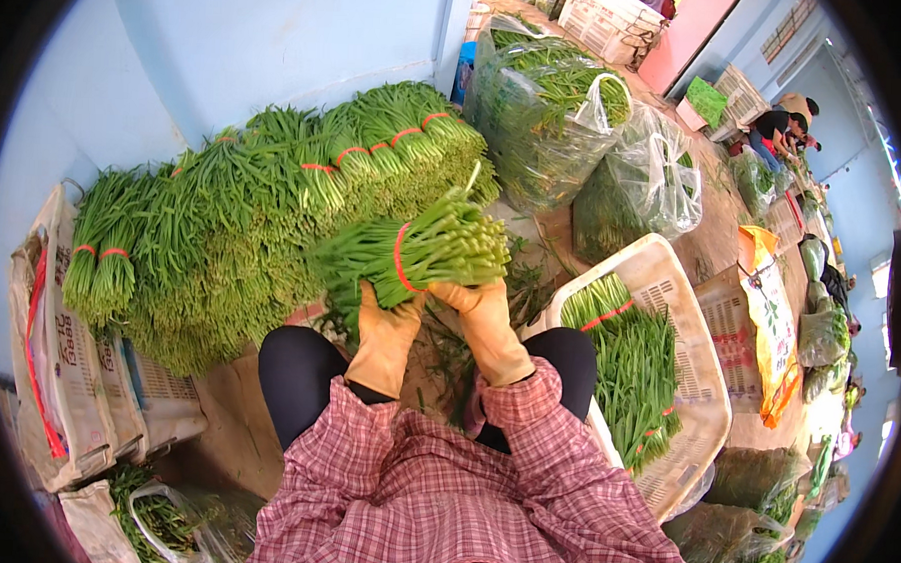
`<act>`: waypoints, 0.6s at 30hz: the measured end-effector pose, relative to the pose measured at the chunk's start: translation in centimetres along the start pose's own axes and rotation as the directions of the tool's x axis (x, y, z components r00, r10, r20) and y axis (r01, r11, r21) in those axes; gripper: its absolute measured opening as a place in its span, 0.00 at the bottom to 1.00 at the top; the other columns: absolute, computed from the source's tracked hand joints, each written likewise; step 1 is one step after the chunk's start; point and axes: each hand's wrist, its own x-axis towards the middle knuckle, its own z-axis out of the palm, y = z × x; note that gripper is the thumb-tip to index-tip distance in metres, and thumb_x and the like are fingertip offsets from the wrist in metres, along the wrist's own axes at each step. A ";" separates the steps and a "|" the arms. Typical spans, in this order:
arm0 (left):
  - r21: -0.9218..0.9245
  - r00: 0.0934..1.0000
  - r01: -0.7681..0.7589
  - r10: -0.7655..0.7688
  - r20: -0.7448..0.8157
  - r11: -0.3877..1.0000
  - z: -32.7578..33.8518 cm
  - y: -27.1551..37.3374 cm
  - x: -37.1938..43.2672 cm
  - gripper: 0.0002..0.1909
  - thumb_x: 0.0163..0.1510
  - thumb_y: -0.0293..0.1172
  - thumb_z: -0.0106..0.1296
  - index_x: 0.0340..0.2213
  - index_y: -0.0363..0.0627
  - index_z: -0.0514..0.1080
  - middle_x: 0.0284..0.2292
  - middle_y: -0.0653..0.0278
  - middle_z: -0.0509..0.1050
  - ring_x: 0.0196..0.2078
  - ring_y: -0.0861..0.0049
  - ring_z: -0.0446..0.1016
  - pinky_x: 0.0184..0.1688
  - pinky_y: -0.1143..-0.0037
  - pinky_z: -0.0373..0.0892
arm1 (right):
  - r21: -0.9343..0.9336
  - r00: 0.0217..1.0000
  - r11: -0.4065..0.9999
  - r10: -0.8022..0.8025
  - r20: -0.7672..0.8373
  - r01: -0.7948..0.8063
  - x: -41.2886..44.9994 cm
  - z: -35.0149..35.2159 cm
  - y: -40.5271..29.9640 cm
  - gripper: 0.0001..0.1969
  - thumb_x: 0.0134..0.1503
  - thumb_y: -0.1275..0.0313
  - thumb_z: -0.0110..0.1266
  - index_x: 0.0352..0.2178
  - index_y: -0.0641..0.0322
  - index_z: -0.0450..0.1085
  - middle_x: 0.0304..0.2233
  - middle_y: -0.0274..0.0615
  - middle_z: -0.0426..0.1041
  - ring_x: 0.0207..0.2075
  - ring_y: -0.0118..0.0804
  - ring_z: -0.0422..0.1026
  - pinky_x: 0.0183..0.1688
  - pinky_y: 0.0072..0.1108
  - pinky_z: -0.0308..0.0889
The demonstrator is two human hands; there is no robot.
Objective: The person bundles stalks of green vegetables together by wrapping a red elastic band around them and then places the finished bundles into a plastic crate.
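Note:
A bundle of leafy green stalks point(452, 244), banded with a red tie, is held over my knees. Its cut ends point right and its leaves point left. My left hand point(386, 335), in a tan glove, grips the bundle from below near the leaves. The gloved right hand point(486, 324) supports the stalk side, beside the red band. Beyond them, a long pile of similar banded bundles point(221, 229) leans against the wall. At my right knee, a white plastic crate point(703, 387) contains more banded greens point(633, 370).
Clear plastic bags full of greens point(545, 128) stand beyond the crate. Stacked white crates point(96, 410) sit at the left, near another bag of greens point(181, 525). Loose leaves litter the floor point(444, 356). Other people point(779, 129) are farther off at the right.

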 end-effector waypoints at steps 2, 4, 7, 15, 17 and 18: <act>0.047 0.996 0.085 -0.086 0.029 0.995 -0.3 -0.6 -1.0 0.33 0.64 0.60 0.35 0.55 0.43 0.65 0.55 0.53 0.69 0.55 0.57 0.69 0.56 0.60 0.69 | 0.070 0.988 0.990 -0.115 -0.107 0.123 0.8 1.1 0.1 0.30 0.47 0.85 0.65 0.52 0.64 0.65 0.48 0.39 0.74 0.49 0.32 0.71 0.52 0.25 0.67; 0.382 0.951 0.287 -0.308 -0.006 0.879 -1.5 0.2 -2.5 0.37 0.61 0.64 0.36 0.55 0.43 0.64 0.54 0.52 0.69 0.53 0.58 0.71 0.48 0.67 0.73 | -0.002 0.987 0.991 -0.134 -0.089 0.135 1.5 1.0 -0.8 0.29 0.47 0.85 0.65 0.51 0.65 0.65 0.46 0.39 0.75 0.46 0.33 0.73 0.50 0.24 0.69; 0.931 0.751 0.257 -0.660 -0.024 0.258 0.1 2.8 -6.9 0.42 0.57 0.68 0.40 0.54 0.40 0.66 0.45 0.50 0.76 0.39 0.69 0.79 0.28 0.82 0.69 | -0.109 0.979 0.990 -0.105 -0.174 0.087 1.3 0.3 -2.6 0.29 0.45 0.86 0.65 0.50 0.66 0.65 0.44 0.40 0.76 0.43 0.32 0.75 0.48 0.23 0.70; 0.575 0.678 -0.728 -0.273 0.682 -0.373 6.3 0.6 -6.0 0.60 0.34 0.26 0.72 0.64 0.36 0.47 0.60 0.51 0.61 0.62 0.67 0.60 0.63 0.69 0.58 | -0.279 0.987 0.960 -0.058 -0.147 0.015 -1.8 -0.7 -4.7 0.37 0.42 0.80 0.70 0.54 0.69 0.62 0.47 0.41 0.73 0.46 0.33 0.73 0.51 0.24 0.68; 0.744 0.730 -0.661 -0.309 0.609 -0.095 5.9 -0.1 -5.8 0.60 0.32 0.25 0.73 0.63 0.35 0.49 0.58 0.55 0.63 0.60 0.71 0.62 0.63 0.71 0.59 | -0.283 0.996 0.959 -0.021 -0.081 -0.003 -2.4 -0.5 -4.1 0.37 0.43 0.79 0.70 0.55 0.69 0.61 0.48 0.41 0.73 0.48 0.33 0.72 0.52 0.24 0.67; 0.787 0.745 -0.616 -0.305 0.593 0.024 5.2 -0.3 -5.4 0.59 0.32 0.25 0.73 0.63 0.35 0.50 0.56 0.56 0.65 0.59 0.72 0.63 0.62 0.71 0.60 | -0.366 0.999 0.930 0.035 -0.031 -0.044 -2.4 -1.7 -4.8 0.36 0.47 0.76 0.68 0.56 0.70 0.61 0.49 0.42 0.72 0.49 0.33 0.71 0.53 0.24 0.66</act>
